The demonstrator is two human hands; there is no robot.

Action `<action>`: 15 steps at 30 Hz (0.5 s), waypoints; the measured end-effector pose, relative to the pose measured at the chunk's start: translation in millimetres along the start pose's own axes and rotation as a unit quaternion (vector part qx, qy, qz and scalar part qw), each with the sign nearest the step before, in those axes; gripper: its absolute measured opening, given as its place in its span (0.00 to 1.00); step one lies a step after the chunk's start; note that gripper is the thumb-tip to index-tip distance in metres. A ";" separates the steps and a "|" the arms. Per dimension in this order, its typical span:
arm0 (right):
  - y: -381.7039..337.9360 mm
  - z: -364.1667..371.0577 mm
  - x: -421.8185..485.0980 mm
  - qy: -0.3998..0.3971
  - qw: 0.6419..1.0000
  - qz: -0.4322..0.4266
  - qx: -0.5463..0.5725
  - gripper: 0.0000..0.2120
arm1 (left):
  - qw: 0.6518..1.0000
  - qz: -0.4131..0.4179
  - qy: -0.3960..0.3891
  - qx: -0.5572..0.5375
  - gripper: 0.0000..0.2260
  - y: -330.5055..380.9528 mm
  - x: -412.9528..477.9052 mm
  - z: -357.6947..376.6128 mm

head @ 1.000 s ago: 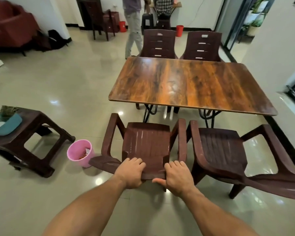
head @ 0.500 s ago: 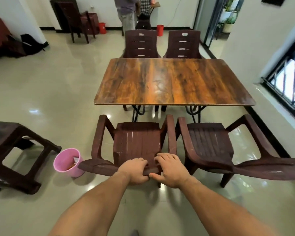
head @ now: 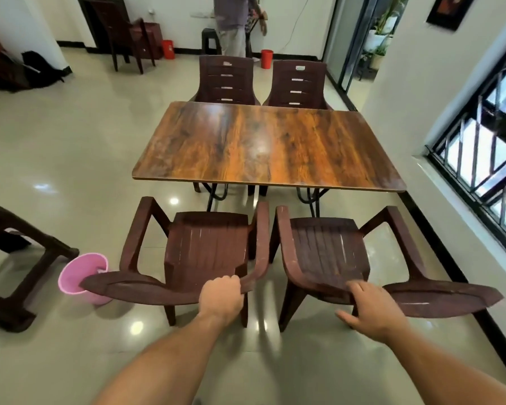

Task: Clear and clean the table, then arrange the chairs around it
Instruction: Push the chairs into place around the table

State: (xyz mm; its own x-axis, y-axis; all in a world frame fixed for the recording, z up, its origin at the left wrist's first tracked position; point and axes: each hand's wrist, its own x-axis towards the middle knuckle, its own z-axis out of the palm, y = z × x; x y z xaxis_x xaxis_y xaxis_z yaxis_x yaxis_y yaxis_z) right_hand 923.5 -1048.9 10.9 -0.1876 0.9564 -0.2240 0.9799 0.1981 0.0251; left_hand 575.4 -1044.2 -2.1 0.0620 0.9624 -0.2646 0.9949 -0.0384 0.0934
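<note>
I saw left hand (head: pixel 221 294) curled round backrest top of left chair (head: pixel 208 247), at near side of table (head: pixel 263 147). Right hand (head: pixel 369 310), blurred, fingers fairly straight, touched backrest of right chair (head: pixel 324 247).

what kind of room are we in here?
Probably a dining area in a home or small hostel: a wood-grain table with four brown plastic armchairs drawn up to it, a glossy tiled floor, and a barred window on the right.
</note>
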 end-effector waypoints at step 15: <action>-20.6 3.1 42.3 0.026 0.997 -0.042 0.067 0.20 | 1.000 -0.009 -0.008 -0.006 0.10 1.4 3.9 -1.2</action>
State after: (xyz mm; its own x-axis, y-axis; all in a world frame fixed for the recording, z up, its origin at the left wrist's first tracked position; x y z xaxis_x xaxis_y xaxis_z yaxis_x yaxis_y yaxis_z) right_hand 895.7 -1013.3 -2.1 -0.2700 0.9478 -0.1694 0.9600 0.2516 -0.1228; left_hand 576.9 -1040.2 -1.9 0.0445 0.9582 -0.2825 0.9949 -0.0170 0.0993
